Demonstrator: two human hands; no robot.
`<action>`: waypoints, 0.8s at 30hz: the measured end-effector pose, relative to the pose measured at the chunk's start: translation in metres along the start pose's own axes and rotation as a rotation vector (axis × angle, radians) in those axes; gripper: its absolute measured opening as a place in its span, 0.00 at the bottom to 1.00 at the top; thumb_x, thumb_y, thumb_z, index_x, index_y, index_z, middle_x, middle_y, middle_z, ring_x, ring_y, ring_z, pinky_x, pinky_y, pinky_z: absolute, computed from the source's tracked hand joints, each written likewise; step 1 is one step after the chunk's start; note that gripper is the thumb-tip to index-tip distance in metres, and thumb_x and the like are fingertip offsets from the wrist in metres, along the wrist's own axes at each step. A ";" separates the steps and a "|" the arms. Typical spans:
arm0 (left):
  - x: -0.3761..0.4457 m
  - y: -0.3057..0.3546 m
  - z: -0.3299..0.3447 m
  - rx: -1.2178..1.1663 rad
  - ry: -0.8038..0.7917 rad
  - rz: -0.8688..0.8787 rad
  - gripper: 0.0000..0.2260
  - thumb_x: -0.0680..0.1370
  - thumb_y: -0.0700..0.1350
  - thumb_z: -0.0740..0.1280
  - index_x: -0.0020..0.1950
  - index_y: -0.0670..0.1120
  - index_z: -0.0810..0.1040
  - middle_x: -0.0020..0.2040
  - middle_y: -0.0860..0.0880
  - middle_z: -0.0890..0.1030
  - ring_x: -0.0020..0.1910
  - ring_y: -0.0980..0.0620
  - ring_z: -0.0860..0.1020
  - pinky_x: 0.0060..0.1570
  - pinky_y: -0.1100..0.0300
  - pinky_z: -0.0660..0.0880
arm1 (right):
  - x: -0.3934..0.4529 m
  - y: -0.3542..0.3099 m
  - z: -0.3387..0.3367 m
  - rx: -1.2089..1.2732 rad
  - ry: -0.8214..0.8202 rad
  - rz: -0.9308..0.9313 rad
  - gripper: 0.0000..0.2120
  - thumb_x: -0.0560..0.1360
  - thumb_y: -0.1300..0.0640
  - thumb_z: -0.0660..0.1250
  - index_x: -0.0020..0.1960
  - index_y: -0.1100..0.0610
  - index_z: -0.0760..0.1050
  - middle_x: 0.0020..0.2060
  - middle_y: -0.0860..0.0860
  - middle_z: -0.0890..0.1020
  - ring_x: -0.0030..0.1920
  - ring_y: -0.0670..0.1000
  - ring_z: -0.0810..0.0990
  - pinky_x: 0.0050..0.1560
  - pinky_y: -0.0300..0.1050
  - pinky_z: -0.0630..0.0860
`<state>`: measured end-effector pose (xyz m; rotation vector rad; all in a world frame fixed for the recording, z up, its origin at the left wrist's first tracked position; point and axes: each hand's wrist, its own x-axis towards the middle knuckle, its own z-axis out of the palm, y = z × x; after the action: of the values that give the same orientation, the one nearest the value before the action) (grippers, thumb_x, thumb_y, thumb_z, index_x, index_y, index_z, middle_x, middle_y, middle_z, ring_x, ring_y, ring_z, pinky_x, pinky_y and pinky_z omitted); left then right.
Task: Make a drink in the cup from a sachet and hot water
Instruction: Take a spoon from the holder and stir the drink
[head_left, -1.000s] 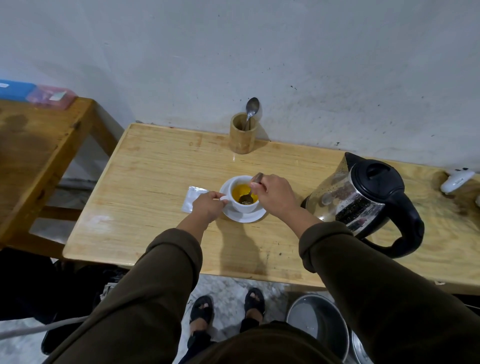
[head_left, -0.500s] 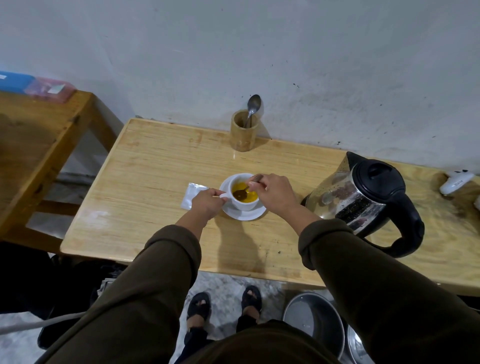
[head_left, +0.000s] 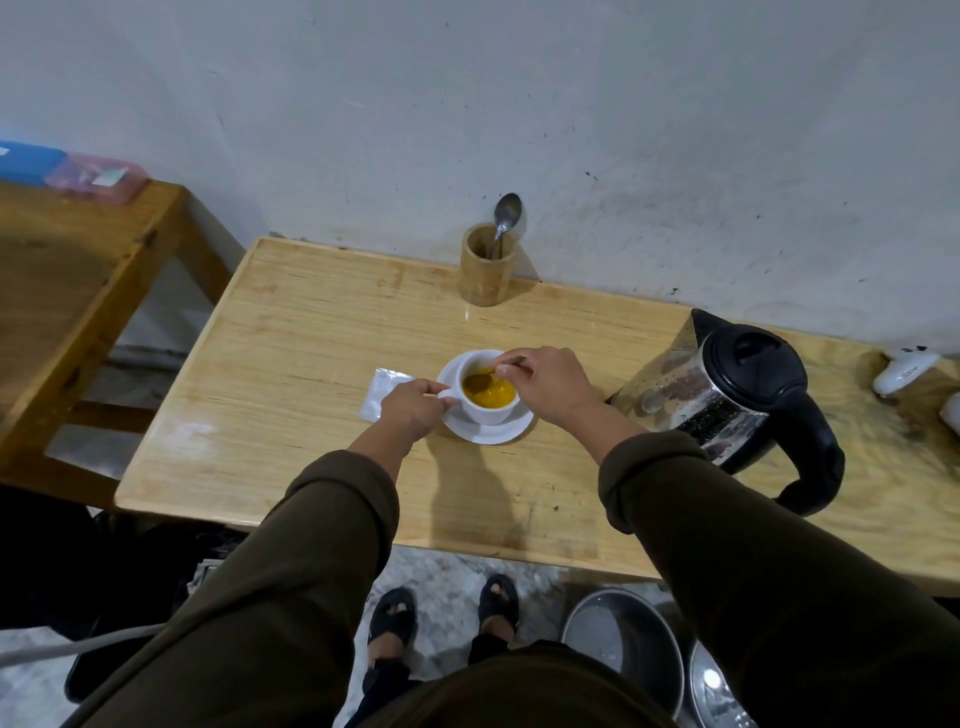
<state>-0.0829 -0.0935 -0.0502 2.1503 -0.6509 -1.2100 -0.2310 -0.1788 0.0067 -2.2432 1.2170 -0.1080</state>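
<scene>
A white cup (head_left: 485, 410) full of yellow-orange drink stands on a white saucer (head_left: 506, 434) in the middle of the light wooden table (head_left: 291, 374). My left hand (head_left: 410, 408) pinches the cup's handle on its left side. My right hand (head_left: 545, 384) holds a metal spoon (head_left: 480, 383) by its stem, with the bowl dipped in the drink. A white sachet (head_left: 382, 392) lies flat on the table just left of my left hand, partly hidden by it.
A steel kettle (head_left: 727, 400) with black lid and handle stands to the right of the cup. A bamboo holder (head_left: 485, 270) with another spoon (head_left: 505, 215) sits by the wall. A darker table (head_left: 62, 280) is at left. Metal pots (head_left: 623, 644) stand on the floor.
The spoon's bowl has swept around inside the cup from its right side to its left. My left hand has kept its hold on the handle.
</scene>
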 end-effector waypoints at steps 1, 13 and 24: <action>0.000 0.000 0.000 -0.003 0.001 0.001 0.16 0.78 0.48 0.65 0.64 0.47 0.76 0.64 0.45 0.77 0.59 0.47 0.75 0.54 0.60 0.69 | 0.000 0.000 0.000 0.013 -0.011 0.004 0.12 0.78 0.53 0.62 0.53 0.54 0.82 0.51 0.52 0.85 0.50 0.52 0.81 0.52 0.47 0.76; 0.003 -0.003 -0.001 -0.019 -0.019 0.008 0.16 0.77 0.47 0.66 0.64 0.46 0.77 0.63 0.44 0.78 0.54 0.48 0.74 0.51 0.60 0.69 | 0.006 0.003 -0.002 -0.060 0.053 0.022 0.13 0.79 0.53 0.59 0.55 0.53 0.81 0.51 0.54 0.85 0.52 0.55 0.80 0.52 0.48 0.76; 0.003 -0.004 0.000 -0.028 -0.009 0.008 0.15 0.77 0.48 0.66 0.63 0.46 0.77 0.63 0.45 0.78 0.58 0.47 0.75 0.52 0.60 0.69 | 0.006 0.004 -0.002 -0.033 0.007 0.044 0.12 0.78 0.53 0.60 0.47 0.57 0.80 0.45 0.56 0.85 0.47 0.56 0.80 0.49 0.51 0.77</action>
<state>-0.0808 -0.0927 -0.0544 2.1183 -0.6417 -1.2187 -0.2309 -0.1865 0.0050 -2.2445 1.2793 -0.0796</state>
